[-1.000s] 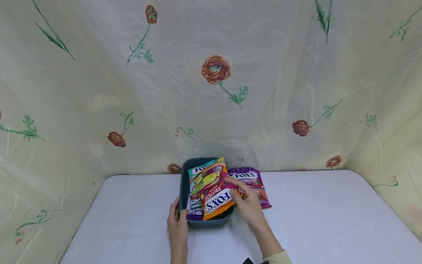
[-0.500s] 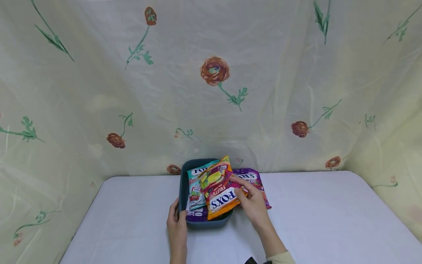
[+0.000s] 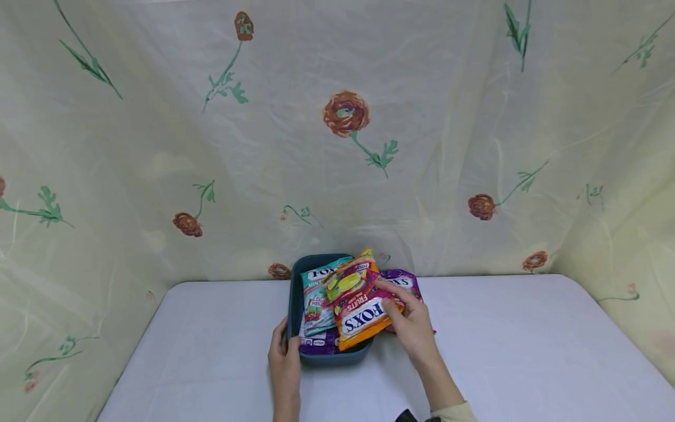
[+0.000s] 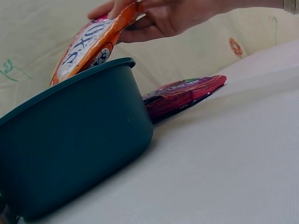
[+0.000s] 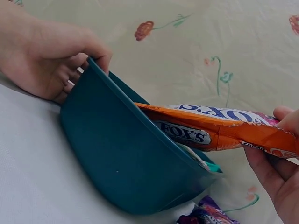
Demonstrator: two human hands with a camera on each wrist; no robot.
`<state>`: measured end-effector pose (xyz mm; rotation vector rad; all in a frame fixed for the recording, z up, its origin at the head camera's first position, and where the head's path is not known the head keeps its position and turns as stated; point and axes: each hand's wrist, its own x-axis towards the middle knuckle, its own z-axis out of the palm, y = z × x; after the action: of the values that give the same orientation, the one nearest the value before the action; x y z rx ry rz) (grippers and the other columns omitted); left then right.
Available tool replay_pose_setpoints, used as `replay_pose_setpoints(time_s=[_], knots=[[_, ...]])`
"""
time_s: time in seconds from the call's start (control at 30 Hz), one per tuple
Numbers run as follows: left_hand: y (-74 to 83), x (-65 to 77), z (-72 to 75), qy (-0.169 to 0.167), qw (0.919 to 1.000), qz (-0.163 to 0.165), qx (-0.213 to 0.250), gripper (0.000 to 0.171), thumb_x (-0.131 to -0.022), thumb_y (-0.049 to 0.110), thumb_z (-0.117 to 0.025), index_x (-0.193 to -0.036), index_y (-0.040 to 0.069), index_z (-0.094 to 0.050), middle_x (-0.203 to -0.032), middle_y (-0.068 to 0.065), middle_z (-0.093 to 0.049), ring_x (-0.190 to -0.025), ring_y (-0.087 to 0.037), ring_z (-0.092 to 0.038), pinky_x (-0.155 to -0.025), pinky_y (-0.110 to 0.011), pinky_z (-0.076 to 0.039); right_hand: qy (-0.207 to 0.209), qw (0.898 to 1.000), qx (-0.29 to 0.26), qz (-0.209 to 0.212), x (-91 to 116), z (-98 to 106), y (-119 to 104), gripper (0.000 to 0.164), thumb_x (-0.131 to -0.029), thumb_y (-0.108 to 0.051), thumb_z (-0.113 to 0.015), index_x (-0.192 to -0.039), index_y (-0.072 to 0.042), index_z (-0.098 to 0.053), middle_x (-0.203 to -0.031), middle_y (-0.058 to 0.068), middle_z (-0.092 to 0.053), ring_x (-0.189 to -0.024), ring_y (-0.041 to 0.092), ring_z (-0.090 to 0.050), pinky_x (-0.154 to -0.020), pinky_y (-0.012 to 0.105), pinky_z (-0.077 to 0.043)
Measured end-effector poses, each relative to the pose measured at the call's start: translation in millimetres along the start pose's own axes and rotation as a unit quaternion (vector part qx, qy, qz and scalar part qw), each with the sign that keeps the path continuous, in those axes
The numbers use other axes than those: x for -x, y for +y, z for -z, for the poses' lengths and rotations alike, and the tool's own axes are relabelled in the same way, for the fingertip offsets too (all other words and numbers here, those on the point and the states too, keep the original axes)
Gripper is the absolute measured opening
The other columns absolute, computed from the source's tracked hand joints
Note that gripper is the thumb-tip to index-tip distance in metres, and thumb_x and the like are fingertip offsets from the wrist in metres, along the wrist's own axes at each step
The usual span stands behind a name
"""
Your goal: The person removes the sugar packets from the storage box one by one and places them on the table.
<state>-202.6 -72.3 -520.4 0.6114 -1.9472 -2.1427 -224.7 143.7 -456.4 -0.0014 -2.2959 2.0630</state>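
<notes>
My right hand (image 3: 413, 328) grips an orange Fox's Fruits candy bag (image 3: 361, 310) by its right side, tilted over the right part of a dark teal tub (image 3: 337, 359). In the right wrist view, the thumb is above the orange bag (image 5: 224, 126) and the other fingers are beneath it. My left hand (image 3: 285, 357) holds the tub's left wall, thumb hooked over the rim in the right wrist view. Inside the tub lie a turquoise Fox's bag (image 3: 318, 302) and a purple bag (image 3: 319, 344), both partly covered by the orange one.
Another purple Fox's Berries bag (image 3: 408, 281) lies on the white-covered table (image 3: 501, 340) just right of the tub, partly behind my right hand. A flower-printed curtain (image 3: 422, 146) hangs along the table's back edge.
My right hand has drawn the orange candy bag a little to the right, uncovering more of the turquoise bag and hiding more of the Berries bag. The left hand and the tub stay put.
</notes>
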Motion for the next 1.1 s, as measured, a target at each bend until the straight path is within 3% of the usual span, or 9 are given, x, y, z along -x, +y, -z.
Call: replay_pose_setpoints(time_s=[0.1, 0.3, 0.63, 1.1], knots=[[-0.2, -0.3, 0.0, -0.002, 1.0, -0.002, 0.002, 0.05, -0.089, 0.009, -0.046, -0.139, 0.013, -0.045, -0.147, -0.016, -0.04, -0.136, -0.033, -0.038, -0.111, -0.047, -0.035, 0.004, 1.0, 0.003, -0.004, -1.1, 2.9, 0.5, 0.032, -0.096, -0.02, -0.051, -0.126, -0.028, -0.059, -0.141, -0.007, -0.047, -0.117, 0.025, -0.054, -0.09, 0.023, -0.053], [-0.8, 1.0, 1.2, -0.001, 1.0, -0.001, 0.007, 0.05, -0.089, 0.007, -0.046, -0.138, 0.012, -0.045, -0.147, -0.017, -0.041, -0.136, -0.033, -0.038, -0.111, -0.047, -0.035, 0.024, 1.0, 0.003, 0.002, -1.1, 8.1, 0.7, 0.033, -0.096, -0.017, -0.051, -0.127, -0.025, -0.059, -0.139, -0.002, -0.05, -0.113, 0.024, -0.055, -0.086, 0.017, -0.052], [0.8, 2.7, 0.3, -0.005, 1.0, -0.004, 0.008, 0.05, -0.089, 0.008, -0.046, -0.138, 0.013, -0.046, -0.146, -0.017, -0.042, -0.135, -0.032, -0.04, -0.111, -0.047, -0.035, 0.05, 0.999, 0.011, 0.002, -3.3, 20.9, 2.0, 0.033, -0.097, -0.021, -0.05, -0.129, -0.025, -0.058, -0.143, -0.005, -0.045, -0.121, 0.018, -0.048, -0.089, 0.01, -0.046], [-0.5, 0.5, 0.2, 0.0, 1.0, -0.004, 0.0, 0.05, -0.089, 0.01, -0.046, -0.139, 0.013, -0.045, -0.146, -0.017, -0.041, -0.136, -0.033, -0.039, -0.111, -0.048, -0.035, 0.069, 0.998, 0.015, -0.007, -7.2, 28.5, 3.4, 0.034, -0.097, -0.023, -0.049, -0.13, -0.025, -0.057, -0.143, -0.004, -0.045, -0.118, 0.019, -0.047, -0.085, 0.01, -0.047]])
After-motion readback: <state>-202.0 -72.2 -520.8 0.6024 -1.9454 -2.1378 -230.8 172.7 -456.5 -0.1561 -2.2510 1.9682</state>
